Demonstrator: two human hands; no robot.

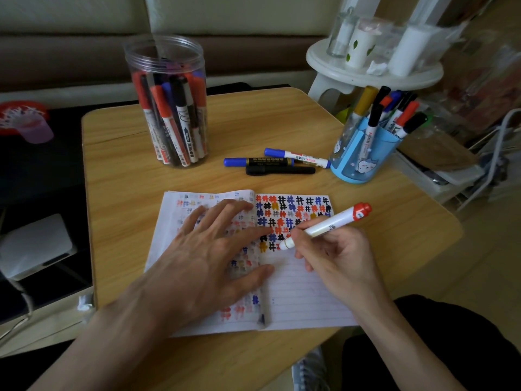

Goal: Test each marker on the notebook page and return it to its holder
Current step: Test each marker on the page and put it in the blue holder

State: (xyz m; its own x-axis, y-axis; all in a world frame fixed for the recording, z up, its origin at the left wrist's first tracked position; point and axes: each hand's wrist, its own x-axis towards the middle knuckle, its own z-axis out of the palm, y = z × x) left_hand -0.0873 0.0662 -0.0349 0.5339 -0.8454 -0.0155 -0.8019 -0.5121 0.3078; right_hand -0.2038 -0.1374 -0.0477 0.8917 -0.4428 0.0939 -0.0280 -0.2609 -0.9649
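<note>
The fingers (300, 239) of the right hand (335, 258) curl round a white marker (328, 226) and pinch it low on the barrel, close to the nib. The nib touches the right-hand page of the open notebook (304, 292), just below the last row of hash marks (293, 207). The barrel slants up toward 2 o'clock, and a red cap (362, 210) sits on its rear end. The heel of this hand rests on the lined paper.

The fingers (222, 213) of the left hand (208, 255) lie straight and spread, pressed flat on the left-hand page. The thumb reaches to the spine.

Hash marks in red, blue, black and ochre fill the upper part of the right-hand page. The notebook lies at 6 o'clock on the wooden table (127, 193).

Beyond the notebook, at about 1 o'clock, three capped markers lie side by side. They are a blue-capped white marker (296, 156), a blue-capped black marker (259, 161) and an all-black marker (279, 170).

Just beside them, at 2 o'clock, a blue pen holder (363, 165) stands upright with markers in it. At 11 o'clock a clear plastic jar (166, 60) holds many more markers, red, blue and black. Off the table at 1 o'clock there is a white round stand (372, 74).
</note>
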